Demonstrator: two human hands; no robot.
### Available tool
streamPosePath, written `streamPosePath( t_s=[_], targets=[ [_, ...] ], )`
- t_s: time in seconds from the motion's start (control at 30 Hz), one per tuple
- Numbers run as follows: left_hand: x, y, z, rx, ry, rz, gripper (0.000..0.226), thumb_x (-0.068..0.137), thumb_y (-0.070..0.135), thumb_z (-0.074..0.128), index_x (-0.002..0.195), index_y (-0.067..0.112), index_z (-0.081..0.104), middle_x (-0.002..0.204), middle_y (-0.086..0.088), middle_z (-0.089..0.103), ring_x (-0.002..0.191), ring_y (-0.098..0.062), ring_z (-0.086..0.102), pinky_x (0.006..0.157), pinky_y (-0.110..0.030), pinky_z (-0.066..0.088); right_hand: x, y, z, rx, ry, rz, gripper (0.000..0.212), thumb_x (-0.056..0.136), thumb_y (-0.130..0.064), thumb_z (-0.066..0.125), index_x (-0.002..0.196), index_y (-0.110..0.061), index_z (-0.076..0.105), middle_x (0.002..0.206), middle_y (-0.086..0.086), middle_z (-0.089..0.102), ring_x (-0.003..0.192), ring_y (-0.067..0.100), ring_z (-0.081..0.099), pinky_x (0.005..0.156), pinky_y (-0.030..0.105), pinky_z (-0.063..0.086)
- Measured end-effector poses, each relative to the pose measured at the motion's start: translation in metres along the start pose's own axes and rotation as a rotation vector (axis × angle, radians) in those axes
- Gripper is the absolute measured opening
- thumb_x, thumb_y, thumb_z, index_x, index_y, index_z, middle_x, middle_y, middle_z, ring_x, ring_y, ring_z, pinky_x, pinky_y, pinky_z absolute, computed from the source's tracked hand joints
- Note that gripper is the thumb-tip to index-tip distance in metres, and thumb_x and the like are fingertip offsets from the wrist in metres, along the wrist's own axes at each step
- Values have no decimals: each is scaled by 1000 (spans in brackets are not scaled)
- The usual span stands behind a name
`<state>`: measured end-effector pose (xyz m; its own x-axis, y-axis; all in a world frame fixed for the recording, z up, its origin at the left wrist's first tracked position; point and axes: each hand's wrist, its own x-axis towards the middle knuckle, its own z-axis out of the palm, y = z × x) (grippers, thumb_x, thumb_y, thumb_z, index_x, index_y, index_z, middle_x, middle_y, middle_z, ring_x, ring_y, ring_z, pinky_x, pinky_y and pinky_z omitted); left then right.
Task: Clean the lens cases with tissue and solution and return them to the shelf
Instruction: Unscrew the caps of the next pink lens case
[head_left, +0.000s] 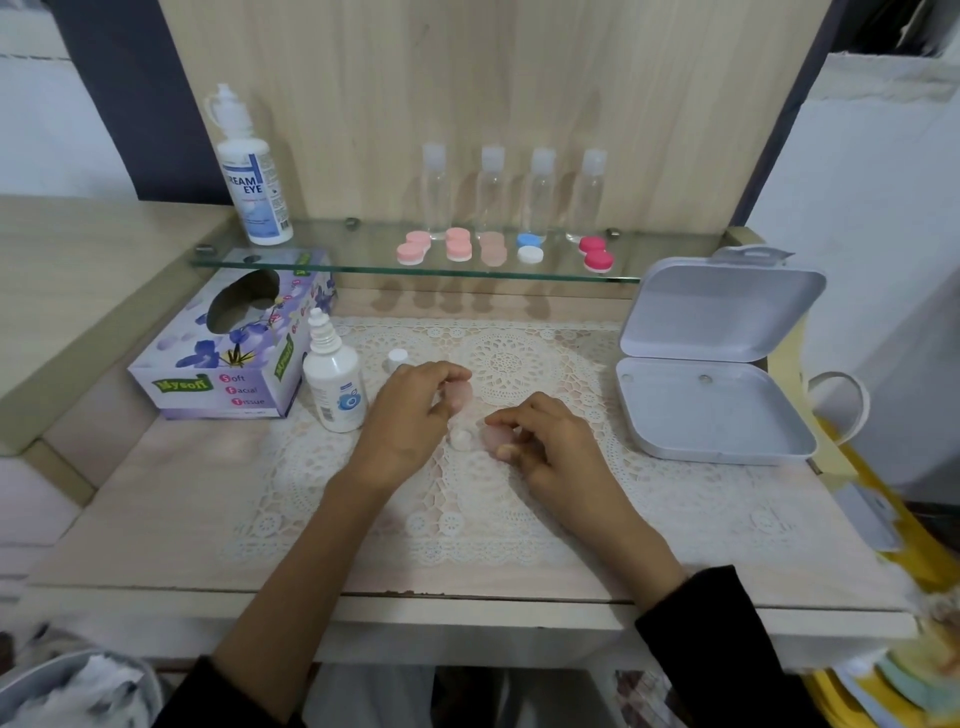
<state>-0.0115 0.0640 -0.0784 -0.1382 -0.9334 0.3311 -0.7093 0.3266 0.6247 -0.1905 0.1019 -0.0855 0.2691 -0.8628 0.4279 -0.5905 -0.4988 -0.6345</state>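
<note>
Both hands work over the middle of the lace mat (519, 509), which lies on the wooden table (156, 519). The left hand (410, 415) has its fingers curled, and its thumb and forefinger pinch a pale pink piece (461, 397) of a lens case. The picture is blurred here, so I cannot tell if it is a lid or a cup. The right hand (556, 447), at 4 o'clock from the left one and near it, is curled as well and pinches a second pink piece (493, 437) between forefinger and thumb. Between the two hands a small white part (460, 439) rests on the mat, just beside the second pink piece. At 9 o'clock from the left hand the small solution bottle (335, 384) stands upright with its nozzle bare, and the white cap (397, 358) stands on the mat at 12 o'clock from that hand. The tissue box (223, 358) is just beside the bottle, at 9 o'clock. At 3 o'clock from the right hand the white box (717, 415) lies with its lid open. The glass shelf (337, 260), at 12 o'clock from the mat, carries a row of cases: a pink case (413, 248), a pink and white case (458, 244), a beige case (492, 248), a blue and white case (530, 248) and a red case (596, 253). Four clear bottles (488, 192) stand behind them, and the large solution bottle (252, 176) stands at the 9 o'clock end of the shelf.
</note>
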Motion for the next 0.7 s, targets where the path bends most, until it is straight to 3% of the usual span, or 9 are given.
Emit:
streamPosePath(
  t_s=[0.33, 0.5, 0.6, 0.7],
  targets=[
    [-18, 0, -8, -123, 12, 28, 28, 93, 12, 57, 118, 21, 62, 117, 8, 62, 113, -11, 52, 97, -29, 41, -1, 0, 0, -6, -3, -3, 28, 81, -5, 68, 108, -12, 71, 85, -10, 51, 88, 16, 53, 77, 23, 40],
    [-38, 5, -12, -143, -4, 39, 34, 77, 33, 76, 109, 25, 67, 104, 15, 61, 102, 2, 52, 86, -7, 33, -2, -2, -1, 2, -12, 29, 29, 82, -6, 69, 110, -14, 70, 87, -13, 51, 91, 12, 51, 77, 19, 37],
    [-38, 2, -9, -74, -30, 48, 41, 70, 45, 77, 105, 25, 68, 98, 11, 63, 97, -3, 54, 89, -19, 39, -3, -3, 0, 7, -8, 42, 30, 83, -6, 69, 111, -15, 70, 88, -15, 51, 91, 9, 50, 78, 16, 35],
    [-37, 1, -9, -45, -38, 53, 46, 67, 60, 59, 98, 28, 69, 93, 12, 63, 94, -7, 54, 87, -27, 42, -3, -4, 0, 4, -10, 41, 30, 82, -16, 68, 112, -15, 69, 88, -18, 49, 91, 6, 48, 78, 16, 34]
  ],
)
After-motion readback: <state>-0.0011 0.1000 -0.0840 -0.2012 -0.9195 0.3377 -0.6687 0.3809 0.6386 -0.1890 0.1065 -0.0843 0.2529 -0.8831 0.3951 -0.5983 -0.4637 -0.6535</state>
